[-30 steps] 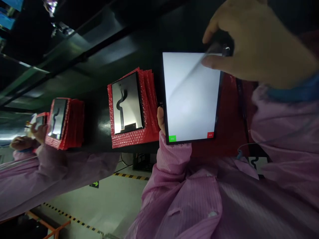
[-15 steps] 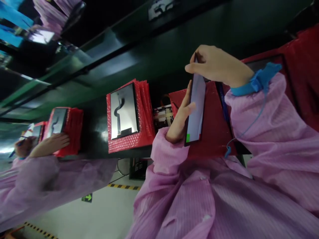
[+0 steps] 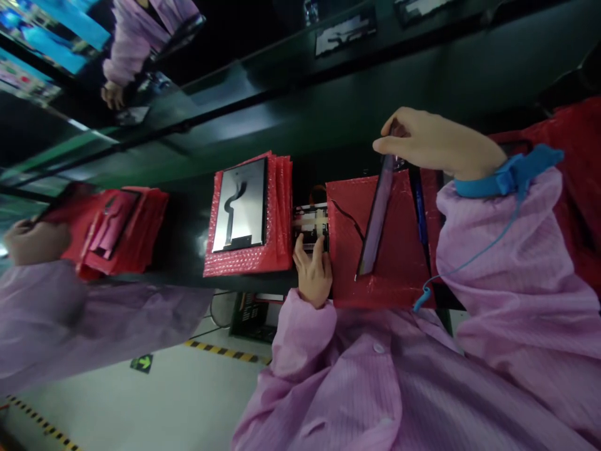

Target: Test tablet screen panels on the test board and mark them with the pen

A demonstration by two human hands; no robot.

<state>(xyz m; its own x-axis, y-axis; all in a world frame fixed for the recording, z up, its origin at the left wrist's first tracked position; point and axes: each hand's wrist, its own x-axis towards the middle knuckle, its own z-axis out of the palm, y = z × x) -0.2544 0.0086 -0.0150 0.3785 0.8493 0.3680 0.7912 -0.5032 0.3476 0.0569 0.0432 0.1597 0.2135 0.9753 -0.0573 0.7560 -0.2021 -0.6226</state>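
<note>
My right hand (image 3: 417, 141) pinches the top edge of a thin display panel (image 3: 377, 216), held tilted nearly edge-on over a red bubble-wrap pouch (image 3: 399, 250). A dark flex cable (image 3: 350, 219) hangs from the panel's left side. With fingers apart, my left hand (image 3: 313, 269) rests at the near edge of a small circuit board fixture (image 3: 310, 220), left of the pouch. Around my right wrist is a blue strap (image 3: 507, 175) with a coiled cord.
Left of the fixture, another panel (image 3: 241, 207) lies on stacked red bubble-wrap pouches (image 3: 282, 219). A blue pen (image 3: 419, 210) lies right of the red pouch. Farther left, a co-worker's hand (image 3: 37, 241) is beside more red pouches (image 3: 145, 232). A rail crosses behind.
My left hand has let go of the panel and moved down left to the fixture. The panel's lit screen has gone dark and it is turned more edge-on in my right hand.
</note>
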